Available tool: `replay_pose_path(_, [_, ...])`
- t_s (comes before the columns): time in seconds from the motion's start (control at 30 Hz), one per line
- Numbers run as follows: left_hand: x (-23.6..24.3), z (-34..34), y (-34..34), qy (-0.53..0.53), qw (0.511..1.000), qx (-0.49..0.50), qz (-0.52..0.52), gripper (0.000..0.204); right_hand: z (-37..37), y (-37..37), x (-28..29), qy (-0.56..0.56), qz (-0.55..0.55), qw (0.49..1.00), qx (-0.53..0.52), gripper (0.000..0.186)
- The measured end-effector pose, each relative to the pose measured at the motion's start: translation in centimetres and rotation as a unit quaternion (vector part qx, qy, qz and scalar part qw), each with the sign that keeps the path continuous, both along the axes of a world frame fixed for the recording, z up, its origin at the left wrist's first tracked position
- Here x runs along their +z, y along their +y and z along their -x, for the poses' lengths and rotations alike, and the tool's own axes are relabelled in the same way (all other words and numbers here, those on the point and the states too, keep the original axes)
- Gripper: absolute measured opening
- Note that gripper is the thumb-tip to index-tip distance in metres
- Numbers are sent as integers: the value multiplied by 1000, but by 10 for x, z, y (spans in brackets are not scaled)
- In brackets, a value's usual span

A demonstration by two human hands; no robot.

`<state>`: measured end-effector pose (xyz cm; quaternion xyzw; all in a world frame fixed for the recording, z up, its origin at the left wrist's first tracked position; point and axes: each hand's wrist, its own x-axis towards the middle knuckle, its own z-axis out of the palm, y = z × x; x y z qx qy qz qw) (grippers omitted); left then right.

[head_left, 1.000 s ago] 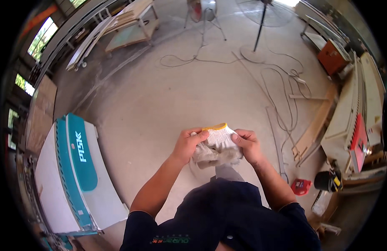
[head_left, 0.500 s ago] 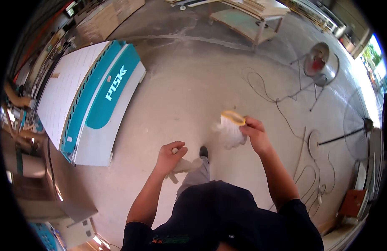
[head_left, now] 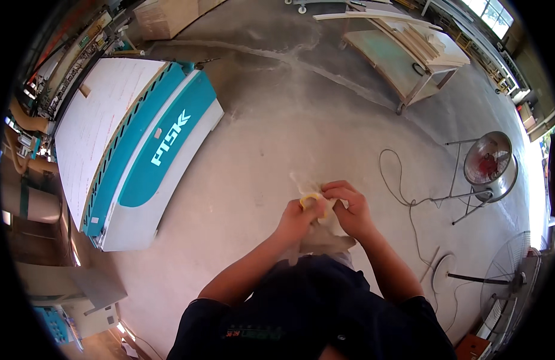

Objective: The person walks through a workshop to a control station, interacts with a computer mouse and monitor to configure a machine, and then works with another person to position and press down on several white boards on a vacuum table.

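In front of my waist my two hands have come close together over a white knit work glove with a yellow cuff (head_left: 310, 197). My left hand (head_left: 298, 219) is closed, gripping this glove at the cuff. Curled fingers of my right hand (head_left: 351, 210) pinch the glove from the other side. White fabric beyond the fingers is blurred. Below the hands hangs a second, off-white glove (head_left: 325, 241), close to my dark shirt; its upper end is hidden behind the hands.
A teal and white machine (head_left: 160, 159) with a white panel on top stands at left. At right are a drum fan (head_left: 490, 165), a pedestal fan (head_left: 505, 279) and a loose cable (head_left: 412, 222) on the floor. A wheeled cart (head_left: 403, 66) carries wood strips farther off.
My right hand has brought the yellow-cuffed glove inward to my left hand, which has moved right to grip its cuff. The view has turned, so the machine and fans sit differently.
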<state>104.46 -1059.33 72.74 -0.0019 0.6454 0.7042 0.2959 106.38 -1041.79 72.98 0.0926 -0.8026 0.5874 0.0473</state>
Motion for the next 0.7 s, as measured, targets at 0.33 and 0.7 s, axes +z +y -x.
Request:
replay_pose_path(0.33, [-13, 230, 49, -142, 882, 375, -247, 28, 216, 69, -59, -103, 233, 965, 61, 35])
replay_pose_path(0.7, [-32, 427, -3, 50, 826, 540, -153, 22, 490, 58, -48, -249, 313, 905, 146, 18])
